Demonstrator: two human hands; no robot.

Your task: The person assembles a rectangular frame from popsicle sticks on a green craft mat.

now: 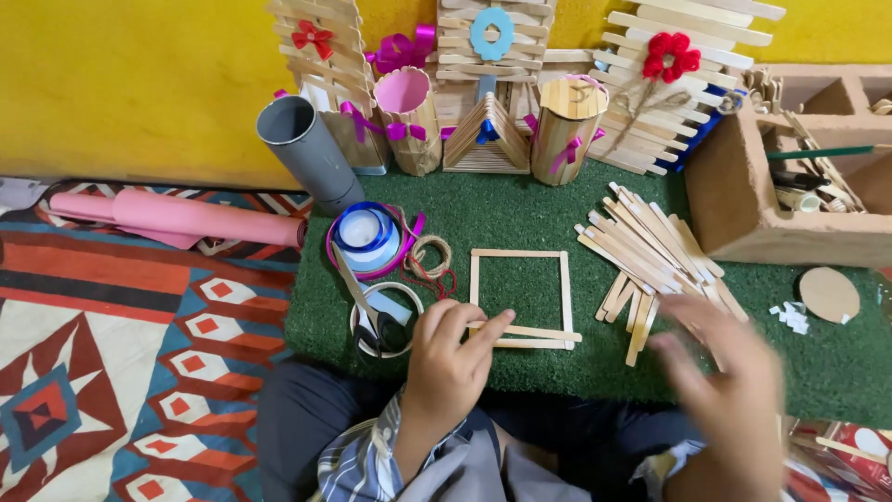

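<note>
Head view looks down on a green turf mat (520, 218) laid over a patterned rug (111, 325), with a yellow wall behind. Off the mat's left edge a pink paper roll (186, 218) lies on the rug. At the mat's back left corner a grey tube (307, 149) leans, and just in front of it sit stacked ribbon spools (367, 240), a coil of twine (430, 253) and scissors (367, 311) resting on a tape ring. Along the back edge stand stick-built crafts: a pink-lined cup (409, 116), a small stick roof (485, 139) and a round stick holder (565, 125). In the middle of the mat lies a square frame of craft sticks (520, 253); the left hand (451, 358) rests on its lower left corner, fingers curled loosely and fingertips (497, 323) pressing on a loose stick (544, 332) lying across the bottom rail. Right of the frame a pile of loose sticks (650, 256) is heaped near the mat's centre right. The right hand (729, 381) hovers just in front of that pile, blurred, fingers spread open and holding nothing that can be seen. At the back right corner stands a brown compartment box (743, 186), with a cardboard disc (829, 294) near the right edge.
</note>
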